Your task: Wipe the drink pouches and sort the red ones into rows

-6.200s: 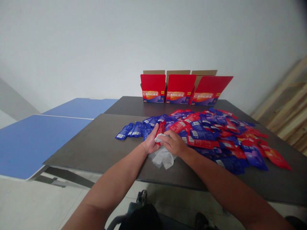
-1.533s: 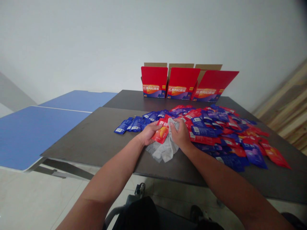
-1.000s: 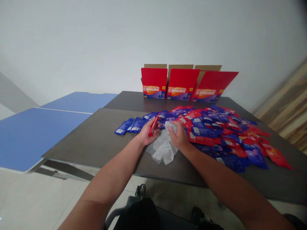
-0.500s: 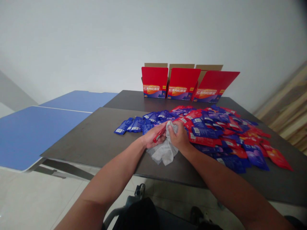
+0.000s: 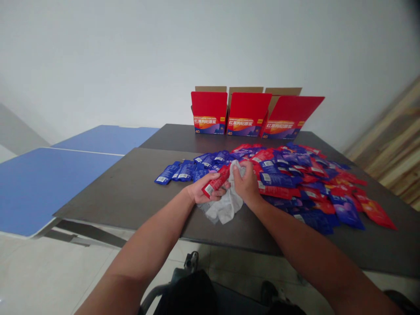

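A red pouch (image 5: 215, 183) with a white label lies in my left hand (image 5: 200, 189), whose fingers are curled round it. Bunched grey cloth (image 5: 227, 205) is gripped by my right hand (image 5: 246, 181), just right of the pouch, and hangs down over the dark table. Beyond and to the right of my hands is a large heap of red and blue pouches (image 5: 282, 180). Several blue pouches (image 5: 185, 170) lie to the left of the heap.
Three open red boxes (image 5: 209, 111) stand in a row at the back of the dark table (image 5: 131, 192), near the wall. A blue table (image 5: 65, 183) adjoins on the left. Wooden boards lean at the far right.
The red pouch in my left hand has turned from edge-on so that its labelled face shows. The cloth has shifted slightly with my right hand. The view has moved a little.
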{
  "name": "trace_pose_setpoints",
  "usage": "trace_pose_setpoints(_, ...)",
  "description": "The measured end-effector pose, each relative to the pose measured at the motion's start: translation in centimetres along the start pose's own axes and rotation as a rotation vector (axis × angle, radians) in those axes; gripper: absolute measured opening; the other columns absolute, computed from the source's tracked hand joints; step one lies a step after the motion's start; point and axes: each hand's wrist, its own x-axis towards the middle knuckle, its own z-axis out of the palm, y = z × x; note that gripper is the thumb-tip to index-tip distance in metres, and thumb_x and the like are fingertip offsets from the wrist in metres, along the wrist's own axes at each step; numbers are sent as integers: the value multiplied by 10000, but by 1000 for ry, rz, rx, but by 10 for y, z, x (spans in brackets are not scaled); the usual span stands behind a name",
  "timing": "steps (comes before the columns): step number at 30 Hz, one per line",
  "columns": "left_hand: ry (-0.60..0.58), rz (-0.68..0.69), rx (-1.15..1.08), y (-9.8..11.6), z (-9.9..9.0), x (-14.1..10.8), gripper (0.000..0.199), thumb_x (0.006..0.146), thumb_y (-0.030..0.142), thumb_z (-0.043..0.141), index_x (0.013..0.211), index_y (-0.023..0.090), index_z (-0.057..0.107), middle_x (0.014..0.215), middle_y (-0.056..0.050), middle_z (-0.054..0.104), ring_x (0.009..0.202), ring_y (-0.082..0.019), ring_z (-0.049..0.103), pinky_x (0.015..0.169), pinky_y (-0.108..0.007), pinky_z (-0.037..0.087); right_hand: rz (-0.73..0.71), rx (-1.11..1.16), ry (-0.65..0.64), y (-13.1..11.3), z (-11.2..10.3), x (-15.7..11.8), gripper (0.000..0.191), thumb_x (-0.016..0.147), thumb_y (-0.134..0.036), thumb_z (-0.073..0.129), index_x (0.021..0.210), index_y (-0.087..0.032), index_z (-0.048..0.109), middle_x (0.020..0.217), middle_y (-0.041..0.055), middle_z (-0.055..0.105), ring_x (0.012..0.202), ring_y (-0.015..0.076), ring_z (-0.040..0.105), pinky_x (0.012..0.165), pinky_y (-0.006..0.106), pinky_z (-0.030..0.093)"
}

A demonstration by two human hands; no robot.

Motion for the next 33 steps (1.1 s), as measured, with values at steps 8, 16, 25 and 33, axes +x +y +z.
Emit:
trace_pose_setpoints(8, 119, 359, -255, 14, -2, 2, 426, 820, 293, 447, 1151, 62, 582, 1010, -151, 673, 827, -193, 642, 677, -281, 497, -444, 108, -77, -3, -2, -6, 181, 914, -290, 518, 1070, -201, 538, 927, 74, 622, 872, 211, 591, 792, 355, 489)
trace_pose_setpoints(16, 213, 337, -191, 6, -4, 12, 421, 892, 280, 456, 1224, 43, 561, 1103, -169, 681, 941, -243, 674, 879, -366, 490, -613, -7, -277, -3, 1, -12, 159, 892, -327, 601, 974, -209, 667, 802, 51, 615, 770, 192, 584, 723, 329, 496)
trace_pose_setpoints(25, 220, 322, -195, 0, -7, 13, 261, 898, 189, 505, 1111, 89, 617, 973, -102, 708, 836, -177, 687, 874, -314, 509, -369, -5, -134, -1, -1, -2, 150, 903, -316, 567, 964, -200, 640, 875, 70, 654, 848, 219, 615, 787, 364, 515)
trace_pose_setpoints(33, 188, 243, -122, 1, -11, 10, 302, 897, 234, 536, 1172, 119, 585, 1033, -127, 698, 916, -238, 686, 869, -437, 531, -190, 15, -32, 1, -2, 1, 172, 890, -354, 567, 938, -193, 601, 908, 72, 679, 881, 217, 636, 816, 366, 504)
